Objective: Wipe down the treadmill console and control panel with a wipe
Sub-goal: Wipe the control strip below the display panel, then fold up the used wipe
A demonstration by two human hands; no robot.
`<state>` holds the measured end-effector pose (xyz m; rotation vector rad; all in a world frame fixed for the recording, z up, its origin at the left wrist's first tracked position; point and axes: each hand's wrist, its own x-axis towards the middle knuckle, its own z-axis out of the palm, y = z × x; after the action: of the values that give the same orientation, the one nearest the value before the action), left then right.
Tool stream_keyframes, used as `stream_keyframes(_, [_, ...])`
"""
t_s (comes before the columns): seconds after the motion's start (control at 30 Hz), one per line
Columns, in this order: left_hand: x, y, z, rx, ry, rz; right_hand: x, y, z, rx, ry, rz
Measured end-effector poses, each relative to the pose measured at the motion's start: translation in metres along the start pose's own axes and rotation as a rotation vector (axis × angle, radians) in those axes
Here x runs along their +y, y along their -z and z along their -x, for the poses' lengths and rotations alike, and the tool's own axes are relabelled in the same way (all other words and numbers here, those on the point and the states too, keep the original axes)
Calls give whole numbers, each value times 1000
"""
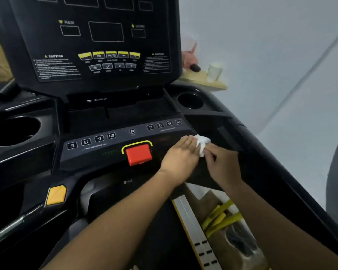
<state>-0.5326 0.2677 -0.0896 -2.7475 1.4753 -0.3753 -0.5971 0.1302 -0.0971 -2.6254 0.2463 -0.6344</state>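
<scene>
The black treadmill console [98, 41] rises at the top, with yellow buttons and dark displays. Below it lies the control panel [98, 145] with number keys and a red stop button [138, 154]. A crumpled white wipe [202, 143] sits on the panel's right end. My left hand [180, 155] lies flat on the panel, fingers straight, its fingertips touching the wipe. My right hand [221, 164] pinches the wipe's lower edge from the right.
Cup holders sit at the left [14, 131] and the right [190, 101]. A yellow tab [56, 194] is on the left handrail. A wooden shelf [205, 79] with a clear cup stands behind the console. A white wall is at the right.
</scene>
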Motion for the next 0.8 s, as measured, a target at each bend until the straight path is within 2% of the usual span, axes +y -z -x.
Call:
stream_keyframes(0.1, [11,6,9,60,4,101,-1,7,17,-23,80,8])
stream_keyframes(0.17, [25,6,26,87,75,296,-1,16,39,-66,75,-82])
stream_keyframes(0.33, [79,30,75,251,246,828,3,63,108,-89,-84,-417])
stream_keyframes(0.43, [120,57,82,282,283,979,9,104,145,-25,-208,-599])
stream_keyframes(0.67, [222,99,73,83,315,1440,42,189,225,104,-491,-826])
stream_keyframes(0.8, [276,103,63,-175,302,1649,63,222,270,234,-679,-994])
